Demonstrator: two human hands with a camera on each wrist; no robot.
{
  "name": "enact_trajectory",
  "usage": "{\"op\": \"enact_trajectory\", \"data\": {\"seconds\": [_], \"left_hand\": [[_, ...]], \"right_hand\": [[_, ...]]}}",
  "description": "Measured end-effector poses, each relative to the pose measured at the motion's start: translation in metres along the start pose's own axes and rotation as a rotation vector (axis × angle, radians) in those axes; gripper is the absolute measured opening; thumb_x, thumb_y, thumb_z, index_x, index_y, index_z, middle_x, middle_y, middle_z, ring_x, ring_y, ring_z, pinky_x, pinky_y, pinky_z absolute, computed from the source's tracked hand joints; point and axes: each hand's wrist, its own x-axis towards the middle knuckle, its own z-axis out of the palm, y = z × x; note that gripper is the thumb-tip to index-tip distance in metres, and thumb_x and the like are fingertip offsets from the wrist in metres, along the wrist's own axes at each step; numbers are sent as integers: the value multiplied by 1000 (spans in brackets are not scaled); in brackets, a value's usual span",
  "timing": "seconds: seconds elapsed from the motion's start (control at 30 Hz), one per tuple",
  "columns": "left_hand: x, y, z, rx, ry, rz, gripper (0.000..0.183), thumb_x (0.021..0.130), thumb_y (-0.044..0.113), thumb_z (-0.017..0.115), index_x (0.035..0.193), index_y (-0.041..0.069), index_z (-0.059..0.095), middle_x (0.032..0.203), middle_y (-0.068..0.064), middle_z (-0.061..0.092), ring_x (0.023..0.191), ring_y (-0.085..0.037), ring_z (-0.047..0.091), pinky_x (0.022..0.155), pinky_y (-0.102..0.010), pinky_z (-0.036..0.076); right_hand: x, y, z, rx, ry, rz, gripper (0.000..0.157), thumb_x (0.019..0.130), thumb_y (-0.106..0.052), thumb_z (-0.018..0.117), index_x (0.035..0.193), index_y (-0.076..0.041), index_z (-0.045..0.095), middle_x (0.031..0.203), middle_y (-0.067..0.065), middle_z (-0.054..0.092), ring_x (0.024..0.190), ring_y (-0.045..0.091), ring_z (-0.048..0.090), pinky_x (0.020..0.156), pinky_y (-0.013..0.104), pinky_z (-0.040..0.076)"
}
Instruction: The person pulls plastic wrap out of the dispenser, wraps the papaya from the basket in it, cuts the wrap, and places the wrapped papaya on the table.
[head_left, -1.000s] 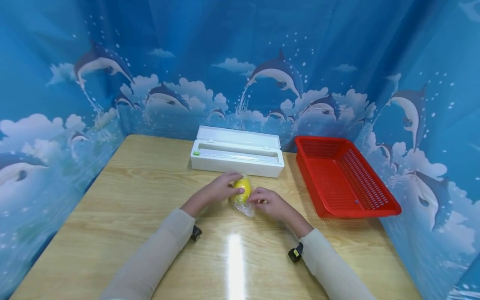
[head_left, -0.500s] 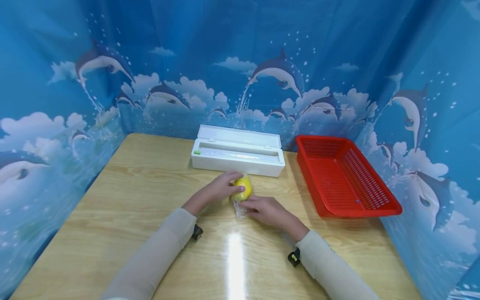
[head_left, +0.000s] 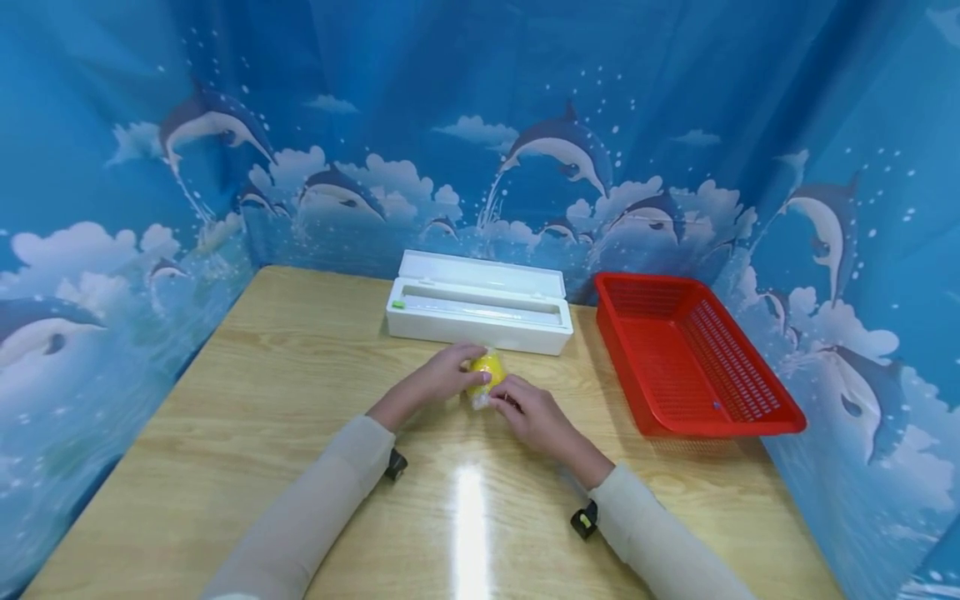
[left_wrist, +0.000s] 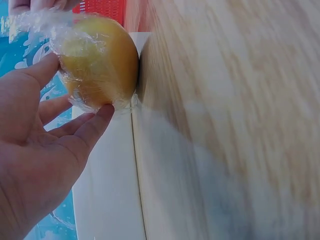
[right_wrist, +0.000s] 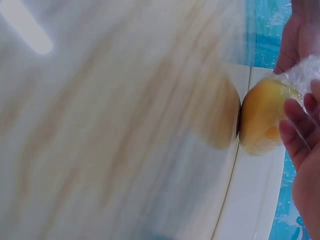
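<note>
A yellow fruit (head_left: 487, 363) sits on the table, wrapped in clear cling film (left_wrist: 40, 24). My left hand (head_left: 448, 375) grips it from the left, thumb on one side and fingertips at the film on the other. From the right, my right hand (head_left: 534, 412) pinches the gathered loose end of the film at the near side of the fruit. The left wrist view shows the crinkled film standing off the fruit (left_wrist: 100, 62) towards the right hand's fingers. In the right wrist view the curled fingers (right_wrist: 300, 122) partly cover the fruit.
Just behind the hands stands a long white cling film dispenser (head_left: 480, 327), lid raised, with a green slider (head_left: 398, 305) at its left. A red perforated basket (head_left: 637, 379) is at the right. Blue dolphin-print curtains (head_left: 465, 100) enclose the wooden table (head_left: 300, 358).
The film's loose end, earlier spread out below the fruit, is now drawn in close to it. My right hand went under the fruit, then up beside it. The left hand keeps its hold.
</note>
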Motion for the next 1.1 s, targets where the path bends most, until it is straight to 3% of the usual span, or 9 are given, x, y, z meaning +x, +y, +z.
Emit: {"op": "enact_trajectory", "data": {"seconds": [0.27,0.43,0.6,0.8,0.9,1.1], "left_hand": [[2,1,1,-24,5,-14,59,97,33,67,149,13,48,155,-10,45,141,-29,45,111,-46,46],[1,-1,0,-46,-1,-11,55,99,32,64,149,15,48,156,-9,45,144,-29,42,115,-48,41],[-2,-2,-1,-26,-16,41,56,105,44,50,151,13,45,158,-10,42,148,-31,36,121,-51,31],[-5,1,3,2,-46,51,90,89,68,60,155,10,39,162,-13,34,146,-33,37,113,-50,43],[-7,2,4,-4,-38,39,93,86,67,66,155,11,39,162,-14,33,145,-33,38,111,-49,45],[-8,0,3,-12,-19,29,77,92,55,66,153,14,43,161,-10,36,144,-29,40,109,-44,47]], "right_hand": [[9,4,4,314,151,327,9,102,-23,61,106,-16,66,84,2,60,74,18,57,60,25,49],[20,6,9,377,204,478,15,102,-25,60,109,-15,68,92,4,63,82,20,57,65,25,50],[27,6,10,348,246,502,17,98,-23,63,108,-12,70,94,3,64,85,17,56,69,25,49],[26,4,9,365,213,513,14,98,-21,65,107,-10,68,85,5,62,72,15,55,60,23,49],[25,3,9,370,199,518,13,99,-21,64,107,-11,67,84,6,62,70,16,57,59,25,51],[24,3,9,316,196,509,12,99,-23,64,105,-13,69,87,4,63,77,17,57,63,25,50]]}}
